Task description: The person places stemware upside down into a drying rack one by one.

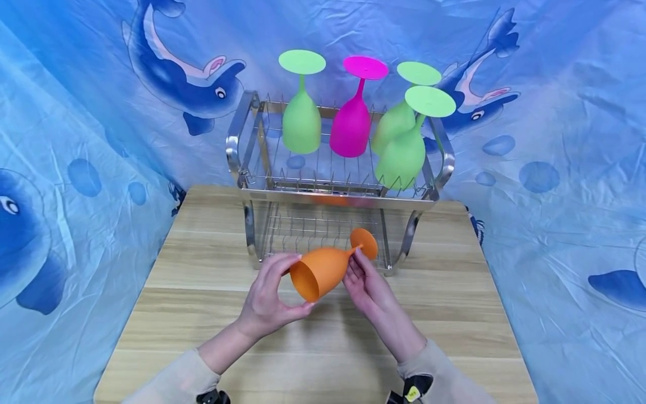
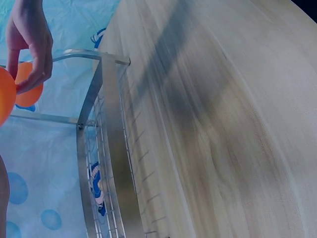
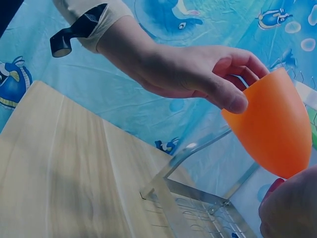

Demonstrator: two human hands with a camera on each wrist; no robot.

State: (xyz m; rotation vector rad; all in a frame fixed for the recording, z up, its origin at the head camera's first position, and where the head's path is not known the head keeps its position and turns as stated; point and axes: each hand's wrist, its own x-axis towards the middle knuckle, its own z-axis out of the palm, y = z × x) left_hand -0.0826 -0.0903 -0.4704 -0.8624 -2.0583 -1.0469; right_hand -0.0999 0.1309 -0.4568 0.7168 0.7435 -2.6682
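Note:
An orange plastic goblet [image 1: 330, 269] is held tilted above the table, its mouth toward the lower left and its round foot toward the upper right. My left hand [image 1: 264, 303] grips it at the rim, with the thumb below and the fingers above. In the right wrist view the left thumb presses on the orange bowl [image 3: 277, 124]. At the stem, my right hand [image 1: 370, 292] holds the goblet between thumb and fingers. The left wrist view catches the right hand [image 2: 32, 39] beside the orange foot [image 2: 27, 89].
Behind the goblet stands a two-tier metal dish rack [image 1: 338, 195]. Upside down on its top tier are a green goblet [image 1: 301, 123] at left, a pink goblet [image 1: 350, 126] and two overlapping green goblets [image 1: 404, 157] at right. A blue dolphin-print curtain surrounds the wooden table [image 1: 202, 314].

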